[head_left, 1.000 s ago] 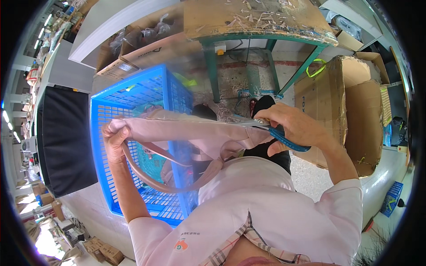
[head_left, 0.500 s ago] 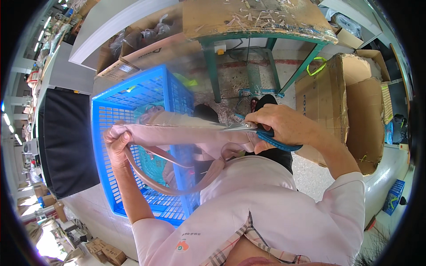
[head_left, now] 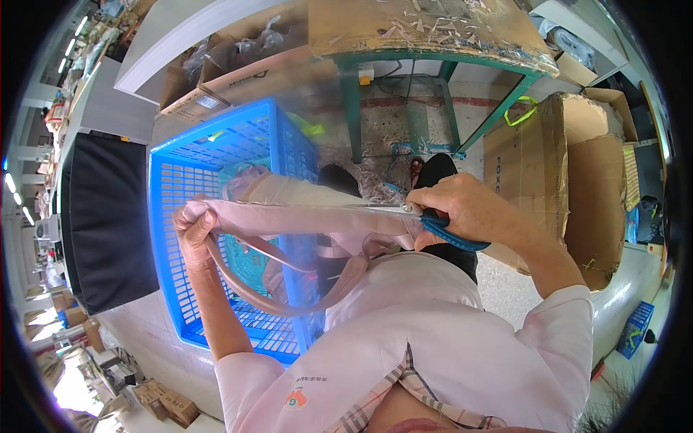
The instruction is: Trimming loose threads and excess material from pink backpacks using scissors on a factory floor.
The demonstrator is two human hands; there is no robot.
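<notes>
My left hand point(head_left: 193, 232) is closed round the left end of a pale pink fabric piece point(head_left: 303, 219), thumb on top. The cloth stretches sideways in front of my body, its upper edge nearly straight. From it a long pink strap point(head_left: 289, 309) hangs in a loop toward my shirt. In my right hand point(head_left: 462, 208) is a pair of scissors point(head_left: 455, 234) with blue handles. Their metal blades point left and lie along the fabric's upper edge near its right end; how far apart the blades are is hard to make out.
Below the cloth at left stands a blue plastic crate point(head_left: 170, 245) with fabric and a turquoise bag inside. Ahead is a green-legged worktable point(head_left: 433, 36) strewn with scraps. A large open cardboard box point(head_left: 523, 180) stands at right, a black fabric-covered block point(head_left: 112, 224) at far left.
Both hands keep their hold on the cloth and the scissors. The whole view has shifted slightly, and the scissors' place along the fabric looks nearly the same.
</notes>
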